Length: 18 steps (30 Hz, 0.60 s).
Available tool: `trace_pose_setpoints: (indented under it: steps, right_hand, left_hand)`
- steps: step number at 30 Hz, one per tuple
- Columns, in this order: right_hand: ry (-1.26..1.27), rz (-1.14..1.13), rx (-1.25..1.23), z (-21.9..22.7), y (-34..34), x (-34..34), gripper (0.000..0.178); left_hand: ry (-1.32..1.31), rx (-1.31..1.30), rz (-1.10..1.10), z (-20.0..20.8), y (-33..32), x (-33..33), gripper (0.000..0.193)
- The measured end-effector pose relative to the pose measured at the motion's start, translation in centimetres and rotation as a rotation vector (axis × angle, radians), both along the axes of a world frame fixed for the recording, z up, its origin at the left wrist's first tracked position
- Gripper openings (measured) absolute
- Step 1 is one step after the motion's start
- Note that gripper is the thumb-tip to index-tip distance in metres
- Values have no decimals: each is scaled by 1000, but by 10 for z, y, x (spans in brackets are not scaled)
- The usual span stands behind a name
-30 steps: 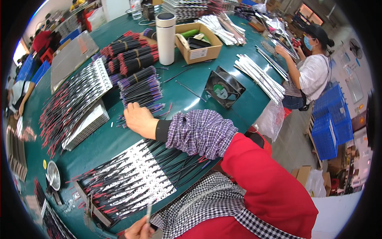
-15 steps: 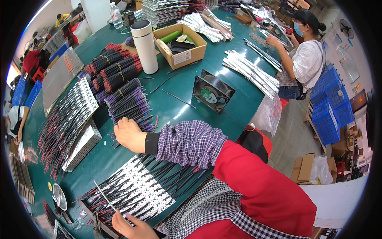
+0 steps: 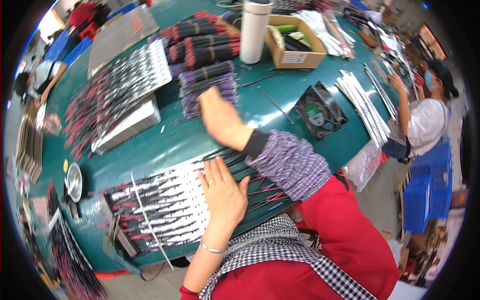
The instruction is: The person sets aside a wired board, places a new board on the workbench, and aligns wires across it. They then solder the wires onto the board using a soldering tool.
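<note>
My left hand [image 3: 224, 195], wearing a ring and a bracelet, lies with fingers stretched out on the right part of a white panel [image 3: 175, 205] covered with rows of black and red wires. A thin white stick [image 3: 145, 212] lies across these wires, apart from the hand. My right hand [image 3: 220, 117], its sleeve purple and checked, reaches over the panel to a loose pile of black wires with purple ends [image 3: 187, 95]. Its fingers bend down at the pile; blur and the back of the hand hide what they grip, if anything.
Banded wire bundles [image 3: 200, 50], a white flask [image 3: 254, 35] and a cardboard box [image 3: 300, 57] stand behind. Wired panels [image 3: 120, 85] are stacked at left, near a metal bowl [image 3: 74, 182]. A small black fan [image 3: 320, 110] and white strips [image 3: 365, 107] lie at right; a co-worker [image 3: 430, 115] sits beyond.
My left hand has let go of the white stick and moved onto the panel's right part. My right hand stays by the wire pile, now blurred. The view has shifted.
</note>
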State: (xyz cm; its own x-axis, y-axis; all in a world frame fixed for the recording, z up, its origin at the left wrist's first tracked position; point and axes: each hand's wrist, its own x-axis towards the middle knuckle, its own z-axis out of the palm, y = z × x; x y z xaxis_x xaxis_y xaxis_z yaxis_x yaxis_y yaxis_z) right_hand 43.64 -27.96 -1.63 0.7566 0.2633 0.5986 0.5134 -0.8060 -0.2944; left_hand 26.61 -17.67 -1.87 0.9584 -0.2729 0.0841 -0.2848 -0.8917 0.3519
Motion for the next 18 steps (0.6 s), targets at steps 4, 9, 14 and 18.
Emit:
trace_pose_setpoints:
  steps: [4, 9, 14, 18]
  right_hand:
    - [121, -2, 828, 36, -17, -1, 16]
    - [106, 138, 1169, 31, -17, -17, 10]
    - [211, 138, 1261, 10, -17, -23, 13]
    - [272, 272, 1165, 10, -15, -28, 12]
  left_hand:
    - [-30, -46, 2, -4, 0, -1, 82]
    - [-36, -65, -8, -5, 3, -2, 81]
    - [-58, -77, -21, -5, 0, -4, 82]
    - [-62, -105, -13, -6, 2, -4, 81]
